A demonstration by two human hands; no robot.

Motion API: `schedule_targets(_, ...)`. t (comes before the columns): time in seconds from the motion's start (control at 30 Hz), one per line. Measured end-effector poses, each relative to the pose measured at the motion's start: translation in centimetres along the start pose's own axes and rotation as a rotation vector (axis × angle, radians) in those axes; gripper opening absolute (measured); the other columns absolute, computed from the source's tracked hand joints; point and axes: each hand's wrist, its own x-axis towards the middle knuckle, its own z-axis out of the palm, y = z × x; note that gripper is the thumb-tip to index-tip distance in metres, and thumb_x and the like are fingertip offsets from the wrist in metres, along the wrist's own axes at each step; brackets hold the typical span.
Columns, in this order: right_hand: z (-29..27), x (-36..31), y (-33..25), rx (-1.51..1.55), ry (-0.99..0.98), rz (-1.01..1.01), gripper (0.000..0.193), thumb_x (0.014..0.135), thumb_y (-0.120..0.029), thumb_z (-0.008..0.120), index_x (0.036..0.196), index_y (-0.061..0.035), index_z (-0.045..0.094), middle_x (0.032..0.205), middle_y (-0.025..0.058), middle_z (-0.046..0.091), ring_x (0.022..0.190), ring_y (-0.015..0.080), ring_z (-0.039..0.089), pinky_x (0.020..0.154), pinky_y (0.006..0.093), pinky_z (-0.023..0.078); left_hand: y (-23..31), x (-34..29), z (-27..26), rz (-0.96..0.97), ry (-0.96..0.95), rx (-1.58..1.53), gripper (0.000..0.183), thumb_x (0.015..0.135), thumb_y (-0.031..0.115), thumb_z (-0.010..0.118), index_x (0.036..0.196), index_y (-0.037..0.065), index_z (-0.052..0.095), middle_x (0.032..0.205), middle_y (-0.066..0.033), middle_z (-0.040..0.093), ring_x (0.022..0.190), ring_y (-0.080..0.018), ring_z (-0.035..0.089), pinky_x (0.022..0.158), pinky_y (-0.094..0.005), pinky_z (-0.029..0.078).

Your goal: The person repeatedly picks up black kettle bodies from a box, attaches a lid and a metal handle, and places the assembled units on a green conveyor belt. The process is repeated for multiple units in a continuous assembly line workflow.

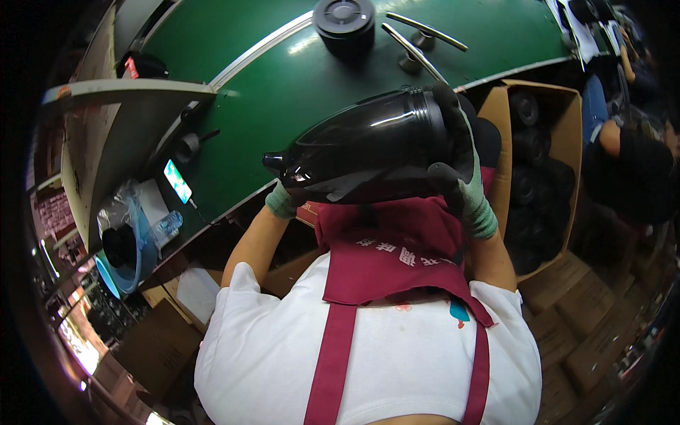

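Observation:
In front of my chest I hold a glossy black, tapered canister [361,145] on its side. Its narrow nozzle points left, and its wide ribbed end faces right. My right hand [464,159], in a dark-palmed green glove, is closed around the wide end, with fingers over the rim and thumb lower down. My left hand [283,200] supports the narrow half from below; most of its fingers are hidden behind the canister. Beyond it, on the green table [262,113], stand a black round container with a lid [344,25] and two T-shaped pieces with metal bars [419,53].
At right, an open cardboard box [503,131] holds several black cylinders. A person [627,170] is beyond it. Left on the table lie a lit phone [177,182] and a plastic bottle [168,224], near a blue basin [146,251]. A board [131,86] juts over the left side.

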Motion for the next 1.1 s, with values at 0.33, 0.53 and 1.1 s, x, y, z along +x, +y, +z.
schedule_targets(0.33, -2.9, -5.2, 0.0, -0.142, 0.159, 0.199, 0.081, 0.094, -0.041, 0.059, 0.157, -0.0073, 0.02, 0.149, 0.0074, 0.035, 0.129, 0.0183, 0.042, 0.108, 0.0322, 0.036, 4.2, 2.6, 4.2, -0.134, 0.238, 0.168, 0.05, 0.089, 0.017, 0.068, 0.133, 0.0, 0.053, 0.129, -0.0134, 0.061, 0.114, -0.0215, 0.061, 0.1, -0.037, 0.05)
schedule_targets(0.53, -3.7, -5.1, -1.7, -0.219, -0.021, 0.17, 0.074, 0.098, -0.038, 0.055, 0.157, -0.0095, 0.019, 0.148, 0.0087, 0.034, 0.126, 0.0203, 0.043, 0.107, 0.0345, 0.036, 8.4, 3.9, 6.9, 0.018, 0.176, 0.517, 0.05, 0.09, 0.024, 0.067, 0.132, -0.001, 0.054, 0.127, -0.0109, 0.062, 0.113, -0.0211, 0.061, 0.1, -0.0376, 0.049)
schedule_targets(1.1, -5.3, -6.3, -2.9, -0.62, 0.014, -0.228, 0.066, 0.101, -0.044, 0.045, 0.151, -0.0045, 0.03, 0.139, 0.0101, 0.048, 0.128, 0.0187, 0.046, 0.107, 0.0327, 0.038, 9.6, 5.5, 11.1, -0.038, 0.29, 0.424, 0.044, 0.082, 0.017, 0.07, 0.12, -0.003, 0.063, 0.114, -0.0133, 0.068, 0.102, -0.0213, 0.066, 0.092, -0.0325, 0.052)
